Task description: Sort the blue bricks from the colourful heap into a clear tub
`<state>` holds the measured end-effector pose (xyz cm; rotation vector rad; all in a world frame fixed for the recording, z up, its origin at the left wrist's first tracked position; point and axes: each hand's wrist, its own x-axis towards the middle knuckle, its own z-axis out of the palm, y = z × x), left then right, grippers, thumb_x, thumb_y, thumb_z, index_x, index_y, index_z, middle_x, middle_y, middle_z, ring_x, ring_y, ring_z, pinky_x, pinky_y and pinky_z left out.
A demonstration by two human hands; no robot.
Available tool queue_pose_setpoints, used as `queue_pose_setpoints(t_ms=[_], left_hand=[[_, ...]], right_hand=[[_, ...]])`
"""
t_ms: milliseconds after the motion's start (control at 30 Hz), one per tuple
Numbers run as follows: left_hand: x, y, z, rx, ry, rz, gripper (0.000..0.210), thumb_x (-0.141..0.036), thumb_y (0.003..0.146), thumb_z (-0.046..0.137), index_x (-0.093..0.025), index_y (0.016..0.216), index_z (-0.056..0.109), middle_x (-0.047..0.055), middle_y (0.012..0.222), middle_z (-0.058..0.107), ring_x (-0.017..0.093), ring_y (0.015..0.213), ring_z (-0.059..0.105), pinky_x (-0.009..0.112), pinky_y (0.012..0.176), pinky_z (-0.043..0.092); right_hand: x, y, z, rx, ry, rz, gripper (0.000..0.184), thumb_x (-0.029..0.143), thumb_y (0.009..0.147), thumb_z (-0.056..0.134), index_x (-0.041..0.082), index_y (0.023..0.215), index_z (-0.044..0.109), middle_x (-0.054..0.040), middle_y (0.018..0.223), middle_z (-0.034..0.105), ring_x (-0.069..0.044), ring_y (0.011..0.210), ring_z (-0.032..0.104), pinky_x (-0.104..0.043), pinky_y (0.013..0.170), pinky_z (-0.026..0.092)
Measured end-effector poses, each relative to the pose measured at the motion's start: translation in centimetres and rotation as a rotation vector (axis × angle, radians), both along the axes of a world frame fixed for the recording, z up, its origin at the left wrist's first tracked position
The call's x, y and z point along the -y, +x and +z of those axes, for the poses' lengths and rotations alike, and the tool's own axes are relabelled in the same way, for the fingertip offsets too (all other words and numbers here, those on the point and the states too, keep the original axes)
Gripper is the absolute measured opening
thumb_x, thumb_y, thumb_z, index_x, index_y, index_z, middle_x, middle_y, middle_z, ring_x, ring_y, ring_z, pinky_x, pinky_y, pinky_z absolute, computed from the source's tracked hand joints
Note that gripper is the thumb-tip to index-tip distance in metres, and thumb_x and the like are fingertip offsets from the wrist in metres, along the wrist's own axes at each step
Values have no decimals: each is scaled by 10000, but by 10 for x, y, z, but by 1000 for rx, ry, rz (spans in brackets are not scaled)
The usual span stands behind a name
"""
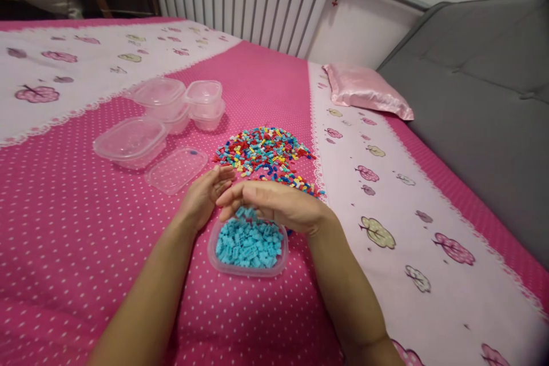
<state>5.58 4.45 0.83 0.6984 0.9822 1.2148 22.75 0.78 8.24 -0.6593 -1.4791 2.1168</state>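
Observation:
A clear plastic container (281, 266) full of light blue toy bricks (249, 243) sits on the bed close to me. Over its far edge tilts my right hand (274, 200), its fingers stretched and slightly curved. Some light blue bricks show just under that hand; whether they are falling or heaped I cannot tell. Just left of the container's far corner is my left hand (210, 191), palm turned inward, fingers loosely extended and apart. Beyond both hands spreads a pile of mixed coloured bricks (266, 151), partly hidden by my right hand.
Left of the pile lies a flat clear lid (176, 170). Several lidded clear containers (131, 140) stand behind it, some stacked. A pink pillow (364, 91) rests near the grey headboard (472, 74). A white radiator (240, 3) lines the wall beyond the pink bedspread (266, 80).

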Motion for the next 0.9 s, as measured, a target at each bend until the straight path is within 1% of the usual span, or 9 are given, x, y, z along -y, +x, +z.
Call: queue_pose_setpoints(t_ms=[67,133,200,300,367,433,533,667,900], left_hand=[[-1,0,-2,-1,-11,-13,278,-421,808,623,-165,878,705,83,922,702,230,963,632,322,839,488],[-3,0,-4,0,16,-12,277,-416,809,619,-165,885,707,82,946,707,221,967,630,326,870,476],[-4,0,-7,-2,49,8,265,-390,822,604,-154,869,714,86,947,711,203,957,633,315,902,460],[-6,1,-8,-1,52,34,262,-344,850,564,-136,844,722,96,923,717,191,946,640,308,929,445],[-6,1,-8,7,52,38,267,-325,862,542,-133,840,725,96,909,720,193,944,644,318,941,442],[-6,2,-8,11,55,44,269,-311,869,529,-132,835,727,94,897,721,191,935,646,321,946,441],[-5,1,-7,10,45,45,270,-301,872,527,-128,823,728,94,887,721,187,926,649,315,939,444],[-6,0,-7,6,53,36,254,-341,843,581,-134,824,727,95,896,722,194,934,649,316,936,445],[-6,0,-7,10,44,36,277,-305,874,521,-127,824,727,90,896,723,181,923,654,301,922,448]], right_hand=[[2,2,2,32,80,1,426,569,846,557,199,1032,656,-53,961,689,-151,977,622,-316,929,456],[0,8,5,56,156,-88,420,566,857,537,199,1024,655,-55,953,688,-157,974,628,-336,948,445],[-8,17,5,101,246,-293,359,512,876,531,196,1000,652,-52,948,691,-152,952,636,-344,960,440],[-26,38,-4,264,407,-731,228,364,885,530,187,981,638,-43,947,693,-143,924,639,-338,947,449],[-39,53,-14,443,548,-979,195,268,858,540,171,996,637,-52,973,693,-154,928,637,-335,928,460],[-49,66,-25,694,659,-1110,213,196,832,537,162,1008,652,-61,974,703,-169,906,644,-337,904,474],[-58,75,-39,1004,714,-1055,265,133,824,512,187,1011,692,-50,999,724,-179,931,654,-324,904,472],[-65,71,-55,1235,660,-882,279,157,840,525,219,1032,718,-40,1032,731,-187,973,655,-301,897,472],[-75,66,-72,1393,678,-828,240,260,822,597,204,1007,739,-72,1011,733,-212,954,660,-296,857,478]])
